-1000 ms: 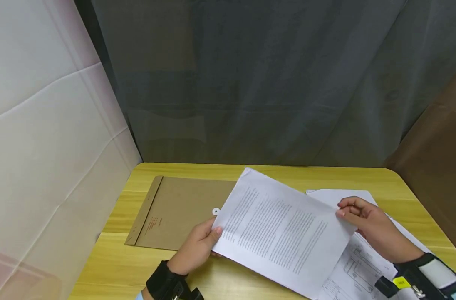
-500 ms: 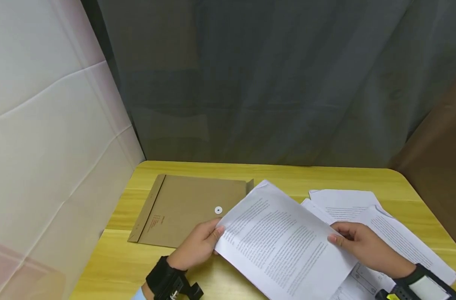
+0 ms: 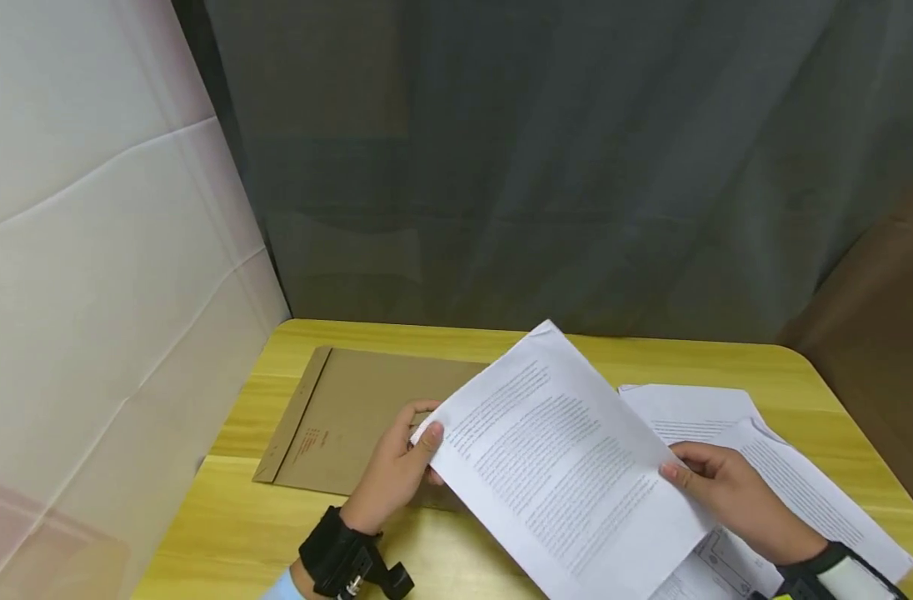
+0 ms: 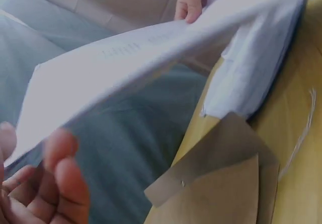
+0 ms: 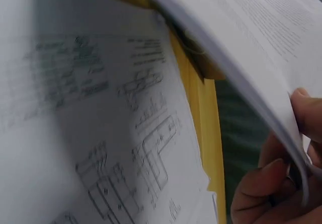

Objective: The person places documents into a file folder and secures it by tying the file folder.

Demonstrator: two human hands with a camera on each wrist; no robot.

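Both hands hold a printed paper stack above the table.
Left hand (image 3: 396, 471) and right hand (image 3: 726, 492) pinch opposite edges of the white, text-covered paper stack (image 3: 561, 467), tilted over the brown envelope (image 3: 351, 417); loose sheets (image 3: 771, 467) right of it on the yellow wooden table (image 3: 231, 533), grey curtain (image 3: 546, 167) behind.

We see a yellow wood-grain counter (image 3: 224, 533). On it a brown envelope (image 3: 351, 417) lies flat at the left, and loose printed sheets (image 3: 696, 412) lie spread at the right.
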